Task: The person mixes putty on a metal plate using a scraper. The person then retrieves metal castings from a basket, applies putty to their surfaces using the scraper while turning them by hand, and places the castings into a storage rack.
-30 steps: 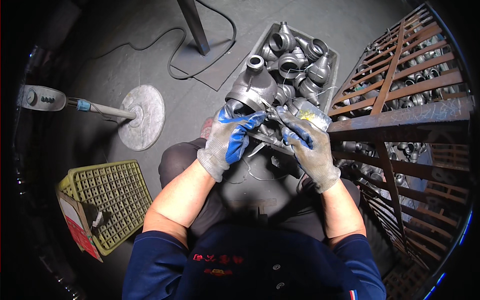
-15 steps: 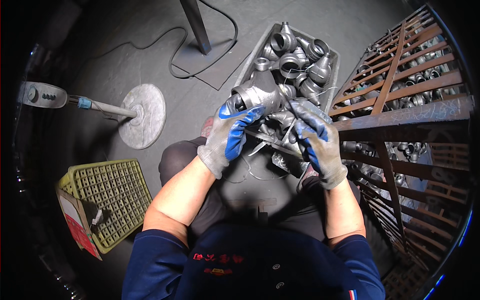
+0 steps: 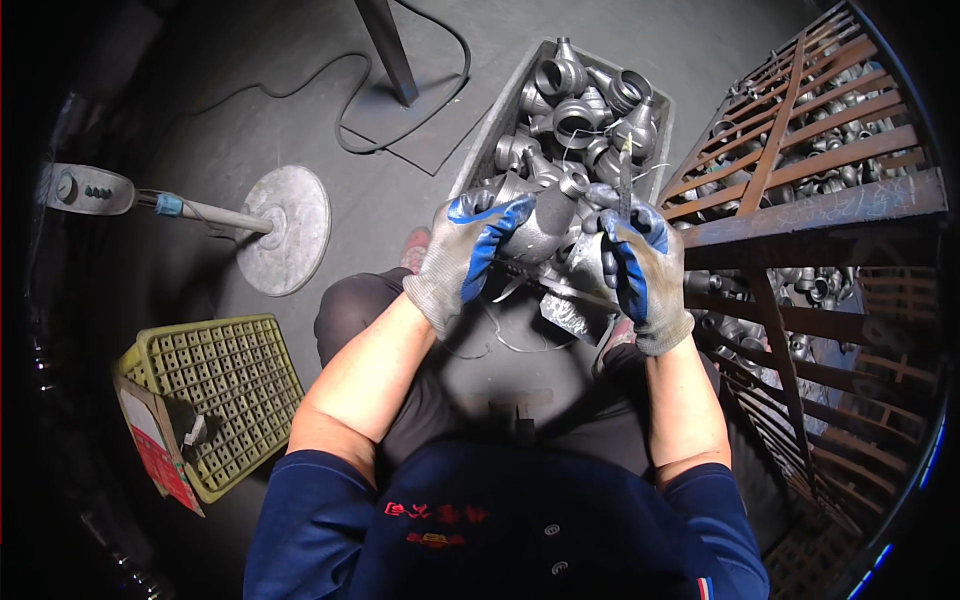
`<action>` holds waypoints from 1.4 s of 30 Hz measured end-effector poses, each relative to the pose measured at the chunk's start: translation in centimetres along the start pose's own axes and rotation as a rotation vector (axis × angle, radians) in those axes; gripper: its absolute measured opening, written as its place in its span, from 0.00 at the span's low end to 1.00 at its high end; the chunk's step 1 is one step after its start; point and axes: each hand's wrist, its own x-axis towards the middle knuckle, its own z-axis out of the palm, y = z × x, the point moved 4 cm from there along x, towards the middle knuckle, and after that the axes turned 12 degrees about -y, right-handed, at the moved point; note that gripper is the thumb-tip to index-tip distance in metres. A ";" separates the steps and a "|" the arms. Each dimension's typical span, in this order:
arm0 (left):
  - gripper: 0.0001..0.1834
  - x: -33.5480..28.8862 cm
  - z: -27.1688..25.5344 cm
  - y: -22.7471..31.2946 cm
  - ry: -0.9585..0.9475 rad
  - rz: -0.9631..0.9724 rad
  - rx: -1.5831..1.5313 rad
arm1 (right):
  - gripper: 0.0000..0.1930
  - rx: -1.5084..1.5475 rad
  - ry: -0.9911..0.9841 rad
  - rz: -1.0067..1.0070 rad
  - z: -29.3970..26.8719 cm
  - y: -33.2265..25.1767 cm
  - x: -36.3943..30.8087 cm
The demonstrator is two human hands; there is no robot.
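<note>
Both of my hands wear grey gloves with blue palms. My left hand (image 3: pixel 468 255) is closed around a grey metal pipe fitting (image 3: pixel 540 228), a bulbous body with a narrow neck tilted toward the right hand. In my right hand (image 3: pixel 643 262) is a thin dark stick-like tool (image 3: pixel 626 180) with a pale yellowish tip pointing away from me; its exact kind does not show. The right fingertips are close beside the fitting's neck; whether they touch it I cannot tell. Beneath the hands, a grey rectangular bin (image 3: pixel 487 146) holds several similar fittings (image 3: pixel 577 124).
On the right stands a rusty barred metal cage (image 3: pixel 800 215) full of fittings. A yellow-green plastic crate (image 3: pixel 225 400) is at the left, with a round-based stand (image 3: pixel 290 232) beyond it. A black cable (image 3: pixel 345 125) loops around a metal post (image 3: pixel 388 50).
The fitting has been turned: its wide threaded mouth faced left before, and its narrow neck now leans right. The right hand's tool has swung upright, its tip away from the fitting.
</note>
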 end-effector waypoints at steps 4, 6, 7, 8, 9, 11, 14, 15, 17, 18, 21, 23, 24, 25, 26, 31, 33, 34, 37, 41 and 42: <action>0.12 -0.4 0.6 0.1 -0.158 -0.095 -0.100 | 0.15 0.052 0.012 -0.147 -0.1 -0.2 0.8; 0.14 -0.2 0.3 -0.3 -0.145 -0.150 -0.117 | 0.15 0.033 0.053 -0.207 -0.4 -0.5 0.9; 0.15 -0.2 0.5 -0.1 -0.197 -0.118 0.036 | 0.16 -0.059 0.052 -0.226 -0.5 -0.6 0.9; 0.15 -0.3 0.8 0.2 -0.245 -0.084 0.192 | 0.17 -0.149 0.048 -0.245 -0.6 -0.7 1.0; 0.15 -0.3 0.9 0.2 -0.247 -0.088 0.193 | 0.18 -0.136 0.052 -0.221 -0.9 -0.6 1.0; 0.15 -0.2 0.9 0.1 -0.229 -0.121 -0.005 | 0.18 -0.124 0.045 -0.225 -0.4 -1.3 0.7; 0.15 0.1 0.0 -0.8 -0.259 -0.142 -0.003 | 0.19 -0.097 0.022 -0.228 0.0 -1.7 0.7; 0.15 0.0 0.2 -0.9 -0.262 -0.144 -0.004 | 0.20 -0.107 0.019 -0.221 -0.3 -1.4 0.9; 0.13 -0.3 0.9 -0.7 -0.250 -0.097 0.119 | 0.22 -0.115 -0.003 -0.230 -0.6 -1.2 1.1; 0.13 -0.2 1.2 -0.7 -0.249 -0.097 0.120 | 0.22 -0.114 -0.004 -0.229 -0.8 -1.1 1.2; 0.11 0.1 1.4 -0.9 -0.135 -0.142 -0.064 | 0.26 -0.352 -0.038 -0.271 -0.5 -1.0 1.3; 0.10 0.0 1.4 -0.7 -0.125 -0.150 0.042 | 0.26 -0.365 -0.108 -0.326 0.4 -1.0 1.3; 0.10 -0.1 1.3 -0.9 -0.126 -0.151 0.042 | 0.25 -0.319 -0.136 -0.196 0.3 -0.4 1.2; 0.10 0.0 1.2 -1.1 -0.162 -0.140 0.047 | 0.24 -0.489 -0.108 -0.215 0.2 -0.8 1.1; 0.10 0.0 1.2 -1.3 -0.200 -0.129 0.052 | 0.22 -0.660 -0.078 -0.233 0.1 -1.1 1.0; 0.18 0.2 0.9 -1.3 -0.298 -0.103 0.238 | 0.18 -0.455 -0.010 -0.188 -1.1 -0.8 1.2; 0.30 0.4 0.9 -0.8 -0.332 -0.017 0.413 | 0.17 -0.388 0.024 -0.165 -1.2 -1.5 1.0; 0.30 0.4 1.1 -0.7 -0.335 -0.016 0.415 | 0.17 -0.388 0.027 -0.168 -1.3 -1.4 1.1; 0.37 -0.3 3.5 1.3 -0.385 0.481 0.789 | 0.15 -0.364 0.037 -0.271 -1.7 -1.3 1.4; 0.32 -0.6 3.5 0.7 -0.419 0.413 1.193 | 0.15 -0.323 0.044 -0.310 -2.9 -0.2 2.0; 0.32 -0.5 3.3 0.7 -0.417 0.414 1.196 | 0.15 -0.362 0.042 -0.378 -2.3 -0.6 1.7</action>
